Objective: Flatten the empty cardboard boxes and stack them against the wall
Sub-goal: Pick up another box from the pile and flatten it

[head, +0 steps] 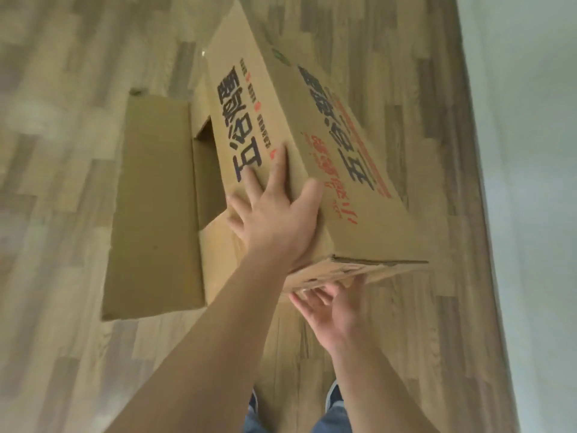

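The person stands over a wooden floor (78,151), holding a printed cardboard box (281,126) up off it, tilted so one long edge points upward. The left hand (274,217) lies spread flat across that edge, fingers (249,182) on the panel with dark lettering and thumb over the ridge, pressing rather than gripping. The right hand (334,310) is open beneath the near end, fingertips touching the bottom flap (359,273). A plain flap (156,207) hangs open to the left. A pale wall (530,151) runs close along the right. Blue trouser legs (334,417) show below.
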Action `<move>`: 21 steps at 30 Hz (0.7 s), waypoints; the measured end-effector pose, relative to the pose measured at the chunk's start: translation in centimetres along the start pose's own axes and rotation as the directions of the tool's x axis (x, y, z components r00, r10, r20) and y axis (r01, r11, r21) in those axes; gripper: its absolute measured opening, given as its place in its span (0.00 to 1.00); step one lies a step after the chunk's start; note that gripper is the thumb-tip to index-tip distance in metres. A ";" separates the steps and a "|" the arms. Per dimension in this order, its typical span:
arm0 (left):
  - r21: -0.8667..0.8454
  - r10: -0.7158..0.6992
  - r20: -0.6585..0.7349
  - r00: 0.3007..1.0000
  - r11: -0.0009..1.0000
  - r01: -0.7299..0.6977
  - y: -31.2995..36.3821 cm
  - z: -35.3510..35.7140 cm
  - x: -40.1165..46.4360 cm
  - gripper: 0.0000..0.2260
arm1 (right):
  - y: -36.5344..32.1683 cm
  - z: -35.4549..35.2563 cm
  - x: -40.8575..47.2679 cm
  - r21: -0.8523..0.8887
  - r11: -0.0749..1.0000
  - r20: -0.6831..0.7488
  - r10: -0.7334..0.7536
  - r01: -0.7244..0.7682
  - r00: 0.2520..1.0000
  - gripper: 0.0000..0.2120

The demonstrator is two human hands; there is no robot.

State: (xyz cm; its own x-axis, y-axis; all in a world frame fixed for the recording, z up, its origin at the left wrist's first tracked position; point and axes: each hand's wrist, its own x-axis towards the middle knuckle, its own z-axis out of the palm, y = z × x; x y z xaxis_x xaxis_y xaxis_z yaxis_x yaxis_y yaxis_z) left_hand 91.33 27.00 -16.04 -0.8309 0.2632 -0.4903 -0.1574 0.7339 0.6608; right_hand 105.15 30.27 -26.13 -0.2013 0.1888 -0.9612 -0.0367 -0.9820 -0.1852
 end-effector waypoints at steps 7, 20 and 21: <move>0.581 0.108 0.194 0.975 0.788 -0.203 -5.4 6.2 -3.2 0.34 | 6.7 -5.8 1.6 -0.028 0.963 -0.094 0.266 -0.270 0.959 0.16; 0.691 0.036 0.426 0.904 0.633 -0.350 -9.9 7.8 -3.3 0.28 | -2.4 -4.7 1.6 -0.839 0.520 -0.039 -0.356 0.163 0.934 0.36; 0.664 0.117 0.396 0.911 0.648 -0.373 -9.1 7.3 -3.2 0.27 | -3.1 -3.0 1.0 -0.867 0.464 -0.002 -0.366 0.181 0.930 0.35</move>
State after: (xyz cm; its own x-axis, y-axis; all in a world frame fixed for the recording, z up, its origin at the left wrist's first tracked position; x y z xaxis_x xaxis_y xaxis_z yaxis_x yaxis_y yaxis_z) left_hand 99.36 24.04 -24.65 -0.5633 0.5740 -0.5943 0.5619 0.7935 0.2337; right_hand 107.96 33.51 -27.17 -0.1719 0.5355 -0.8269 0.7951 -0.4202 -0.4374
